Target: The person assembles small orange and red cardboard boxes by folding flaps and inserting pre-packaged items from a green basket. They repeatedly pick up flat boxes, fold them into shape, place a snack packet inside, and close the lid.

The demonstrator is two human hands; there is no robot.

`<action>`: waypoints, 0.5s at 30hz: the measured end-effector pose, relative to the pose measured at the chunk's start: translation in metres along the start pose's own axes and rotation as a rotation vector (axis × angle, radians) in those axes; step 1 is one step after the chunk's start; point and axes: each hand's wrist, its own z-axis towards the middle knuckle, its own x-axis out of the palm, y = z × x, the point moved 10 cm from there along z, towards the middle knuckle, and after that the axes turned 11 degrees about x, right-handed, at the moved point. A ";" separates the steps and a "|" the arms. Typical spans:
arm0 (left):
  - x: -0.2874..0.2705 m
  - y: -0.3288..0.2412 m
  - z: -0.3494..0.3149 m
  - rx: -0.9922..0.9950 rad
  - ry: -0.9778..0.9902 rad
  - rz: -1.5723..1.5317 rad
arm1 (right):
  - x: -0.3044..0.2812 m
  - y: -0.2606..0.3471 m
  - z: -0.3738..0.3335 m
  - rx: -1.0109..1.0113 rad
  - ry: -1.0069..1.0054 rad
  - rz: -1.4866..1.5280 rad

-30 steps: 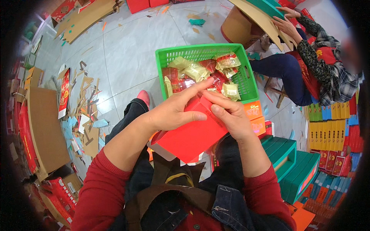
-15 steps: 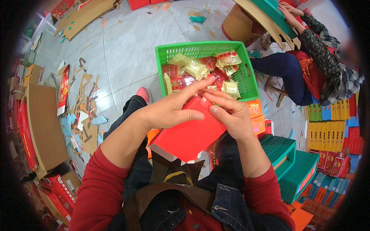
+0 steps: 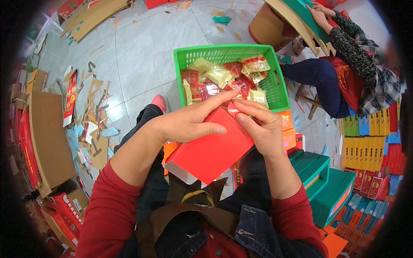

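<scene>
A red cardboard box (image 3: 211, 148) with a white end lies tilted above my lap. Across its far left side stretches my left hand (image 3: 191, 118), thumb resting on the red face and fingers along the far edge, gripping it. With thumb and forefinger my right hand (image 3: 258, 124) pinches a small red flap (image 3: 232, 110) at the box's far end. Just beyond both hands stands a green plastic basket (image 3: 228, 50) with several gold and red wrapped packets (image 3: 218, 76) inside. My left fingertips hide part of the box's far edge.
Orange boxes (image 3: 287, 138) and green boxes (image 3: 333, 195) stand at my right, with stacked coloured boxes (image 3: 365, 152) beyond. Cardboard scraps (image 3: 92, 103) litter the tiled floor at left beside a large carton (image 3: 53, 142). A co-worker's hands (image 3: 320, 16) rest on a green piece, far right.
My right fingers have shifted slightly at the box's far end, and the flap between them now stands up more. The box's near end has tipped slightly lower. The co-worker's hands have moved a little.
</scene>
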 end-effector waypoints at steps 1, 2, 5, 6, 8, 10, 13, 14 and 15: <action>0.001 0.001 -0.002 0.007 0.014 0.010 | 0.000 -0.002 0.000 0.007 0.005 0.022; 0.002 0.002 -0.003 0.015 0.029 0.019 | 0.000 -0.005 0.000 0.014 0.009 0.044; 0.002 0.002 -0.002 0.035 0.024 0.038 | 0.002 -0.004 -0.001 0.004 -0.013 0.083; 0.002 0.003 -0.002 0.031 0.019 0.035 | 0.002 -0.002 -0.002 -0.005 -0.025 0.091; 0.002 0.002 0.000 0.023 0.009 0.031 | -0.001 0.004 -0.003 -0.082 -0.078 -0.003; 0.004 0.001 0.001 0.034 0.027 0.058 | -0.004 0.004 -0.001 -0.106 -0.113 -0.063; 0.007 0.000 0.000 0.067 0.054 0.142 | -0.009 -0.001 0.001 -0.078 -0.122 -0.073; 0.007 0.000 0.000 0.081 0.063 0.178 | -0.007 0.000 0.002 -0.079 -0.113 -0.059; 0.006 0.001 0.000 0.065 0.039 0.158 | -0.005 0.001 0.002 -0.081 -0.103 -0.045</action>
